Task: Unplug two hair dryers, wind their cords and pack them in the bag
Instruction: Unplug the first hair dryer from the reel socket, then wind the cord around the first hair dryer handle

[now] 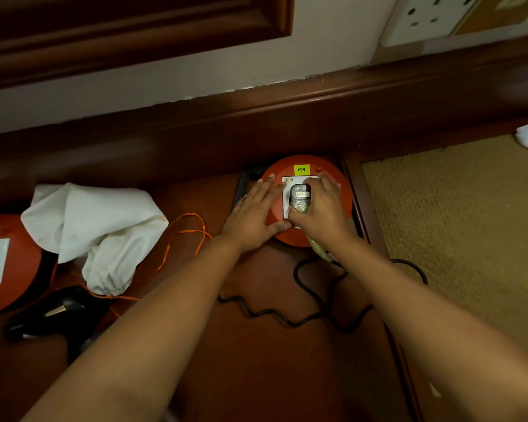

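Dark wooden desk (256, 345) ran under everything, its raised back edge against a pale wall. A woven tan mat (457, 226) lay inset to my right.

White cloth bag (92, 233) sat crumpled at left, slumped partly over a second orange reel (13, 263) at the frame's left edge; that reel carried a white socket face and a yellow tag. Thin orange cable (180, 236) looped out from beside the bag.

One black hair dryer (55, 315) lay on the desk just below the bag. I could not find the other dryer.

Round orange reel (308, 202) stood near the back edge, yellow tag reading "M9" near its top, white socket plate in the middle.

Black cord (287, 318) wandered in wavy loops across the desk below that reel, running up beneath my right forearm.

My left hand (253, 214) pressed flat on the reel's left side, fingers straight, thumb stretched along the lower rim.

My right hand (320, 208) had its grip clamped on the black plug (300, 194), thumb at its lower end, fingers curled over the far side. Plug sat on the socket plate; whether seated fully, I could not tell.
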